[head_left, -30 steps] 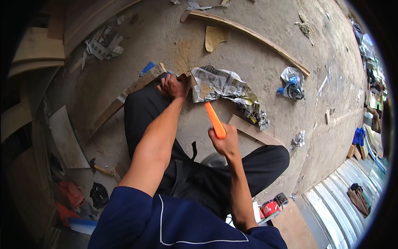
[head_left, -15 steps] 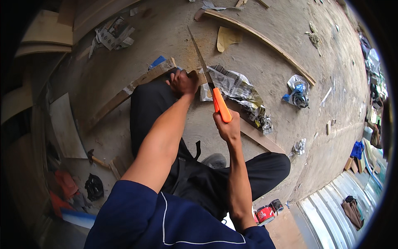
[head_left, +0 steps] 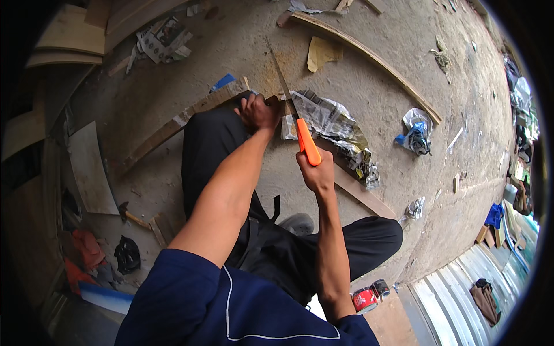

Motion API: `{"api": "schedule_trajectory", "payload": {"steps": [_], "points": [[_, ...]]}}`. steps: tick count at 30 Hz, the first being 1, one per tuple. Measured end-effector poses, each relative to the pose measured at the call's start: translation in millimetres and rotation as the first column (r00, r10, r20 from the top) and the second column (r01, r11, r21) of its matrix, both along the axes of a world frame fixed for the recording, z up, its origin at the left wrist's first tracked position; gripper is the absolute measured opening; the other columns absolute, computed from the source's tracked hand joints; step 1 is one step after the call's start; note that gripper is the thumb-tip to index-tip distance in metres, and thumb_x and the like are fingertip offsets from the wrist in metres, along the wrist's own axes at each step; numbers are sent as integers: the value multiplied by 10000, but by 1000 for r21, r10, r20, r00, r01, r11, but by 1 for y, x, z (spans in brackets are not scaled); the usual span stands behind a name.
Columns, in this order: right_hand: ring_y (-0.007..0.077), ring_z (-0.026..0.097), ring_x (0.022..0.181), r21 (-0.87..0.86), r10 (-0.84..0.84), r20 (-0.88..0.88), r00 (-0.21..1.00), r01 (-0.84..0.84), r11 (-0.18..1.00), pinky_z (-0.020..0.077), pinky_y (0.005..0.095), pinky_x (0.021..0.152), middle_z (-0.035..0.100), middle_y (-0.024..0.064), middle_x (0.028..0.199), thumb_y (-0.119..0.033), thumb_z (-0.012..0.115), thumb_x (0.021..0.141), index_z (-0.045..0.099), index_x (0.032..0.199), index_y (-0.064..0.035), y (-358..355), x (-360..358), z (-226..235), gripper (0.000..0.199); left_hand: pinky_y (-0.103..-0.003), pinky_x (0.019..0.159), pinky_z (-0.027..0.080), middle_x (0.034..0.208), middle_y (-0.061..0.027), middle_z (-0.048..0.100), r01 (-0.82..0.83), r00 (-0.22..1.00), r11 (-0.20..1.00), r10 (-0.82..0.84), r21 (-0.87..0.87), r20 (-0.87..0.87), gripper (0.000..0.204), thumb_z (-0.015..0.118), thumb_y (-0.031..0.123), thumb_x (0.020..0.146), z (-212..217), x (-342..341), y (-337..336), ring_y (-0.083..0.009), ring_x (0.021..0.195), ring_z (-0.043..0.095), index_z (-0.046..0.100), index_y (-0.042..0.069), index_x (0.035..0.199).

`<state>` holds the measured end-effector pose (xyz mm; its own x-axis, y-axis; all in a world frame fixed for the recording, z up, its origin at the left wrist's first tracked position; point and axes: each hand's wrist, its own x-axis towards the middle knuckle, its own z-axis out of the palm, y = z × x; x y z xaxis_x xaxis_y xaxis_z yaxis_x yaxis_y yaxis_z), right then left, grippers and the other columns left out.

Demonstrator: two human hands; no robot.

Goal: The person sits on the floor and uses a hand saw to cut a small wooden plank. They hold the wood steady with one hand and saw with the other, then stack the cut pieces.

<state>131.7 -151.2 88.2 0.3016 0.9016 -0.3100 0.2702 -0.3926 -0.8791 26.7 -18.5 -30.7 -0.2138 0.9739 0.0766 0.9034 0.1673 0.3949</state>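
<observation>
On the wooden strip (head_left: 173,124), saw (head_left: 288,95) now lowered, left hand (head_left: 258,111) still bracing

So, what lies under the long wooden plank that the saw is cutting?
Crumpled newspaper lies under the long wooden plank, on the concrete floor. The left hand and black-trousered knee cover the rest.

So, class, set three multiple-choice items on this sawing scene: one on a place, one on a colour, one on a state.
1. Where does the left hand rest?
A on the wooden strip
B on the hammer
C on the red can

2. What colour is the handle of the saw?
A blue
B orange
C green

3. How is the right hand?
A open and empty
B flat on the floor
C closed on the saw

Answers: 1 A, it presses the strip by the knee; 2 B, the handle is bright orange; 3 C, fingers wrap the handle.
</observation>
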Motion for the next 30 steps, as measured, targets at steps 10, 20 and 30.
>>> {"api": "schedule_trajectory", "payload": {"steps": [10, 20, 30], "points": [[234, 497, 470, -34, 15, 81, 997, -12, 999, 429, 355, 527, 512, 173, 548, -125, 626, 737, 573, 690, 38, 6, -7, 14, 177, -500, 831, 358, 775, -43, 605, 29, 999, 999, -29, -16, 21, 332, 655, 429, 718, -4, -2, 0, -270, 871, 558, 612, 108, 645], [311, 594, 504, -68, 46, 69, 997, -41, 997, 453, 381, 522, 549, 189, 559, -119, 639, 721, 608, 698, 25, -36, -5, 35, 149, -516, 890, 348, 843, -44, 637, 38, 999, 999, -38, -12, 4, 296, 603, 380, 748, -9, -8, 3, -266, 905, 565, 641, 96, 673], [239, 563, 465, -56, 22, 40, 999, -19, 998, 447, 331, 510, 535, 171, 555, -108, 640, 720, 596, 676, 14, -52, -8, 23, 137, -494, 882, 350, 833, -43, 637, 38, 999, 997, -39, -63, -10, 290, 566, 365, 753, -2, -6, 2, -267, 903, 567, 619, 97, 656]]}}
